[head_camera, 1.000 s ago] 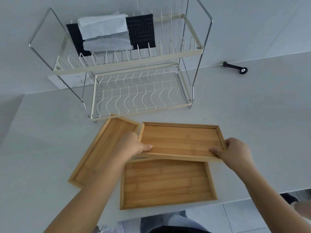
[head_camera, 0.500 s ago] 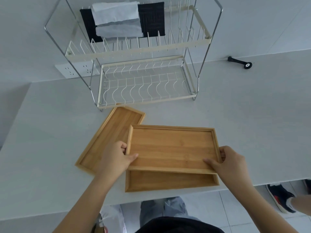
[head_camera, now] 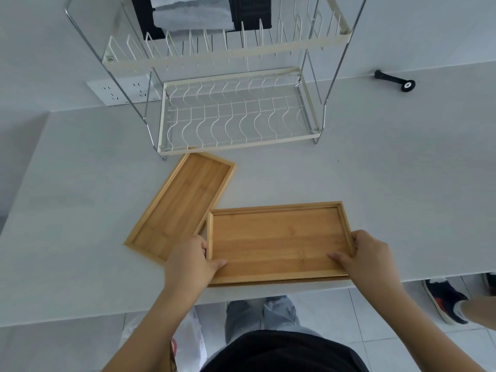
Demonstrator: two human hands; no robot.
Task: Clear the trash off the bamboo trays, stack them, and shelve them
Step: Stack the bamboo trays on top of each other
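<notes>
A bamboo tray (head_camera: 276, 240) lies near the table's front edge, resting squarely on a second tray (head_camera: 281, 281) of which only a thin front edge shows. My left hand (head_camera: 192, 261) grips the top tray's left end, thumb inside the rim. My right hand (head_camera: 367, 255) grips its right end the same way. A third, narrower bamboo tray (head_camera: 179, 205) lies slanted on the table to the left, its near corner touching the stack. No trash shows on any tray.
A two-tier wire dish rack (head_camera: 236, 116) stands at the back, its lower shelf bare, dark mats and grey paper (head_camera: 193, 14) on top. A black tool (head_camera: 394, 80) lies far right. A wall socket (head_camera: 123, 89) sits behind. Another person's shoe (head_camera: 445, 299) is on the floor.
Both hands drew the top tray toward me and lowered it onto the second tray, which is now almost fully covered. The slanted tray stayed put.
</notes>
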